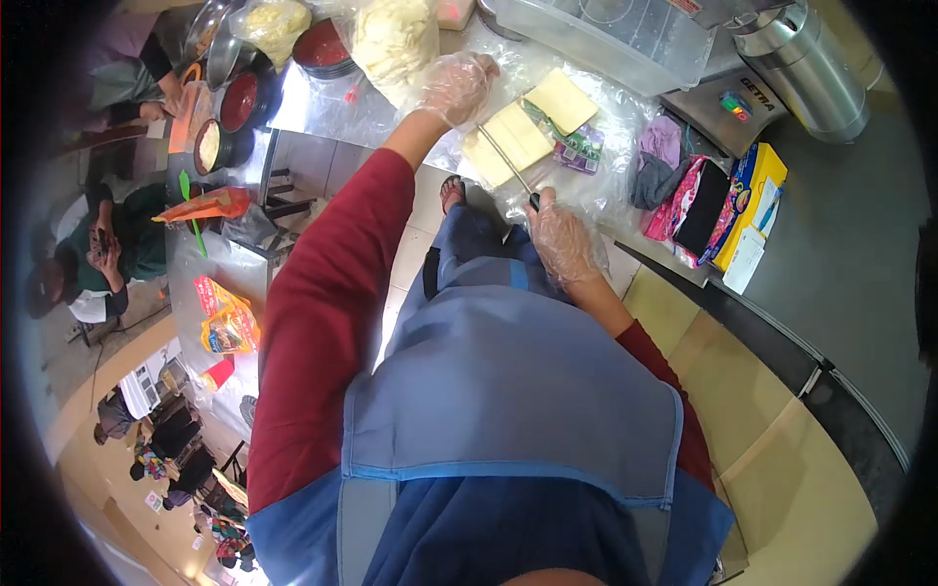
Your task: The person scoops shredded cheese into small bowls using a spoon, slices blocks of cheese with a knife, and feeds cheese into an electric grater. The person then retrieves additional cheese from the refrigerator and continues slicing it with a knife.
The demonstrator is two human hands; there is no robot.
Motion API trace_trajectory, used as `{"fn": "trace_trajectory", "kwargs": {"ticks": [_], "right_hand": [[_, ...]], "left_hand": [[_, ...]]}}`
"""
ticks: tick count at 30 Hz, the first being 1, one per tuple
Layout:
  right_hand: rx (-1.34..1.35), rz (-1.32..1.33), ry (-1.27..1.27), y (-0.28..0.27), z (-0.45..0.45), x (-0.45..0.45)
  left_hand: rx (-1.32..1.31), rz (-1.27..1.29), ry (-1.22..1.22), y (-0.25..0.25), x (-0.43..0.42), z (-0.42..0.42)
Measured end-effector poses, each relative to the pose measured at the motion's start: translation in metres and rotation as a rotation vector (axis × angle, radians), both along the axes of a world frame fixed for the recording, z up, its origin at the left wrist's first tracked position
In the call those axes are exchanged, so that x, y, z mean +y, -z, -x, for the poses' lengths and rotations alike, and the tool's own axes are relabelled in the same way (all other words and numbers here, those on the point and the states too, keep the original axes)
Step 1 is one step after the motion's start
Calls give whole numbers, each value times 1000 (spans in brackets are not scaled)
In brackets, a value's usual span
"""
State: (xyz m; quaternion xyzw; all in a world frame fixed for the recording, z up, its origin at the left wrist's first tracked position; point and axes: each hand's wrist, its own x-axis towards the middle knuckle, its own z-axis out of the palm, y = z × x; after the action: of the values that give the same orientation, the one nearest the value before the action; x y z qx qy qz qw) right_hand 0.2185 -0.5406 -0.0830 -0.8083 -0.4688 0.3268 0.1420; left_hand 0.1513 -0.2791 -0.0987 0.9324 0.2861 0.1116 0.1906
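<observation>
My right hand, in a clear plastic glove, is closed around the black handle of a knife. The thin blade lies across a pale yellow block, which looks like butter or cheese. Another pale yellow piece lies beyond it. Both rest by an opened wrapper with green and purple print. My left hand, also gloved, is beside the block with its fingers curled in; what they hold, if anything, is hidden. Close to it stands a clear bag of pale yellow pieces.
A clear plastic bin stands at the back, near a steel machine. Cloths and a yellow box lie to the right. Dark bowls stand at the left. Other people are at the far left.
</observation>
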Motion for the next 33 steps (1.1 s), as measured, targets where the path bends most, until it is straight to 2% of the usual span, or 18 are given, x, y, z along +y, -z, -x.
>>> {"fn": "trace_trajectory", "kwargs": {"ticks": [2,3,5,6,8,11,18,20,26,28,29,31,33], "right_hand": [[9,-14,-10,6,-1,0],[10,-10,-4,8,-2,0],[-10,31,-24,14,-1,1],[-2,35,-21,16,0,1],[-19,67,-27,18,0,3],[-3,33,-3,29,1,4],[-8,67,-10,50,1,12],[48,58,38,40,2,16],[12,93,60,56,10,12],[20,60,88,63,12,6],[33,25,110,62,11,8],[34,36,92,50,9,11],[35,62,91,38,9,12]], "left_hand": [[210,-49,-20,14,3,-10],[211,-45,-14,21,4,-11],[235,-235,90,17,-1,-7],[243,-231,95,19,-2,-6],[222,-64,-5,29,-1,-5],[142,-60,65,40,5,-3],[-32,-39,35,57,4,-6],[-45,-32,27,53,3,-8],[-6,-19,-1,51,5,-6],[-23,48,119,57,11,-1],[-33,40,124,43,8,3],[-147,214,41,8,-16,24],[-105,156,99,-25,-49,39]]}}
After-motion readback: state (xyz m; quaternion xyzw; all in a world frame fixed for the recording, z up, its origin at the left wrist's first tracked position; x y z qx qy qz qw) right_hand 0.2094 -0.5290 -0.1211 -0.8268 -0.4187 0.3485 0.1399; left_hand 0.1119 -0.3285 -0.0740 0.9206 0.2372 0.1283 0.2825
